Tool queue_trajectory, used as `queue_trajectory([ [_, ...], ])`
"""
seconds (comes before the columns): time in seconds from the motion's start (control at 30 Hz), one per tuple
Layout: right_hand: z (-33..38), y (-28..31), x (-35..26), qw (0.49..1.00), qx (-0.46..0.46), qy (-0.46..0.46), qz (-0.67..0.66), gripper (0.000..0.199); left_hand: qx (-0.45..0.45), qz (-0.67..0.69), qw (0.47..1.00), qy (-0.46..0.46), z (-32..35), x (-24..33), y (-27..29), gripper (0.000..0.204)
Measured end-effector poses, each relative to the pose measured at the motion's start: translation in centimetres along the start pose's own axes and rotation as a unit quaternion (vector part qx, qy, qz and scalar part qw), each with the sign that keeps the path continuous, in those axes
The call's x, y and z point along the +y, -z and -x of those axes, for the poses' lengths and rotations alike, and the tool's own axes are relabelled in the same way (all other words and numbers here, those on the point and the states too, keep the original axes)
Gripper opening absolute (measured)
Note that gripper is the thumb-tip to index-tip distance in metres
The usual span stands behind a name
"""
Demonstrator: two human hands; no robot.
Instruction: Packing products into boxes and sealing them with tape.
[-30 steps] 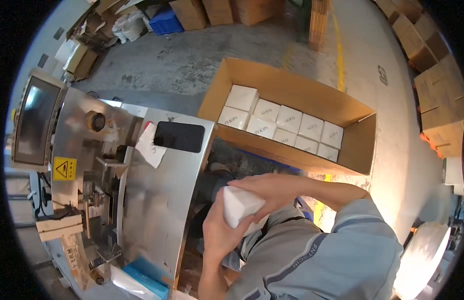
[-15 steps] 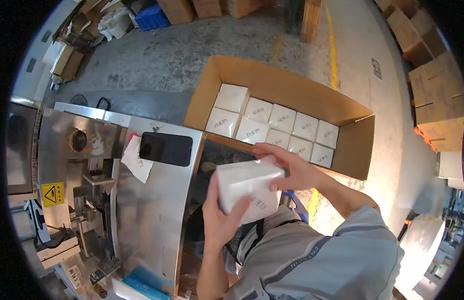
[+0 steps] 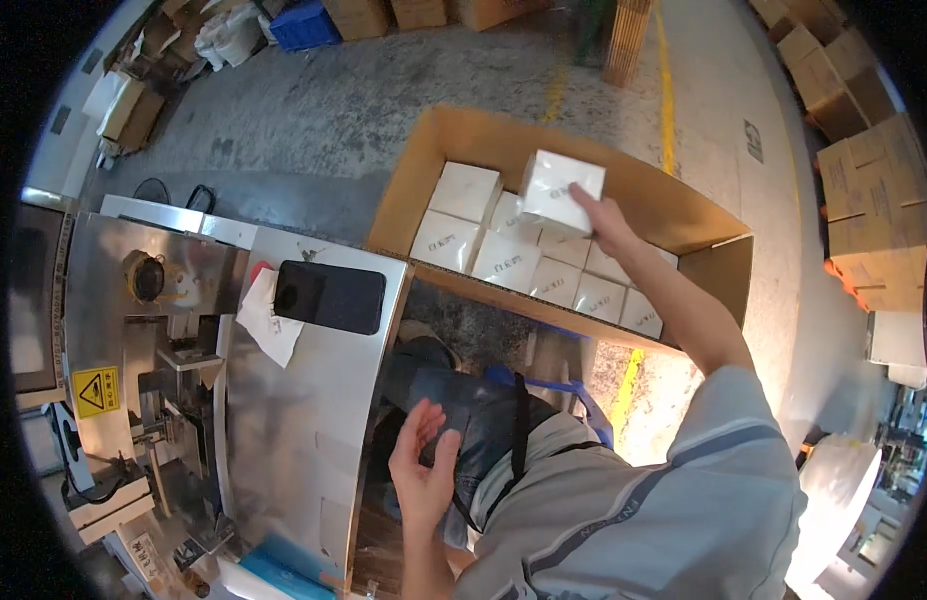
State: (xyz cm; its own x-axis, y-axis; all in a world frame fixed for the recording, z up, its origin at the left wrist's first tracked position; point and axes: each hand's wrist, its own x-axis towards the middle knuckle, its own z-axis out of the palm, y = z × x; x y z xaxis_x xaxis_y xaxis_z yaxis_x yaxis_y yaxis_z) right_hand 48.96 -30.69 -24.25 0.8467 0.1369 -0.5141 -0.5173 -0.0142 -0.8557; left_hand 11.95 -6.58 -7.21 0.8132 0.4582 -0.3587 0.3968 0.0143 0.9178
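A small white box [image 3: 549, 192] with a shiny clear wrap is gripped by my right hand [image 3: 605, 222], thumb on its near face and the other fingers mostly hidden. It is over the large brown carton [image 3: 623, 185], above the white boxes [image 3: 507, 262] packed there in two rows. Part of the far row is covered by the held box and my right forearm. My left hand [image 3: 424, 470] is raised above my lap, near the metal table's edge, fingers apart and nothing in it.
On the metal table [image 3: 303, 400] left of me lie a black phone [image 3: 330, 297] and a white paper piece [image 3: 270, 325]. A metal machine with a yellow warning sign [image 3: 97, 391] stands at far left. Cardboard cartons [image 3: 876, 205] are stacked at the right.
The white box has gone from between both my hands up and away over the carton, now in my right hand alone. My left hand has let go and moved slightly down.
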Motion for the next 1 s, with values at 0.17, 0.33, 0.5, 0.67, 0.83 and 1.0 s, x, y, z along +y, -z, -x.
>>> queue_trajectory([
  [0.17,-8.2,-3.4,6.7,0.977,0.016,-0.118,0.178,0.06,0.016,-0.008,0.998,0.061,3.1,-1.7,1.9,0.046],
  [0.33,-9.2,-2.0,6.4,0.962,-0.137,-0.224,0.072,0.063,0.216,0.068,0.973,0.05,7.6,-3.0,6.8,0.039],
  [0.5,-7.3,-1.0,7.1,0.977,-0.155,-0.14,-0.052,0.049,0.262,0.027,0.965,0.018,11.0,-4.1,10.3,0.037],
  [0.67,-5.7,-2.9,7.9,0.992,0.002,-0.053,0.112,0.047,0.339,0.016,0.94,-0.005,15.7,-4.2,12.6,0.037],
  [0.83,-8.3,0.4,7.7,0.981,-0.083,-0.121,0.127,0.04,0.492,-0.105,0.864,0.028,20.6,-7.5,22.6,0.044],
  [1.0,-2.1,-4.1,3.7,0.883,-0.183,-0.086,0.424,0.04,0.677,-0.37,0.634,0.056,28.9,-12.1,40.0,0.061],
])
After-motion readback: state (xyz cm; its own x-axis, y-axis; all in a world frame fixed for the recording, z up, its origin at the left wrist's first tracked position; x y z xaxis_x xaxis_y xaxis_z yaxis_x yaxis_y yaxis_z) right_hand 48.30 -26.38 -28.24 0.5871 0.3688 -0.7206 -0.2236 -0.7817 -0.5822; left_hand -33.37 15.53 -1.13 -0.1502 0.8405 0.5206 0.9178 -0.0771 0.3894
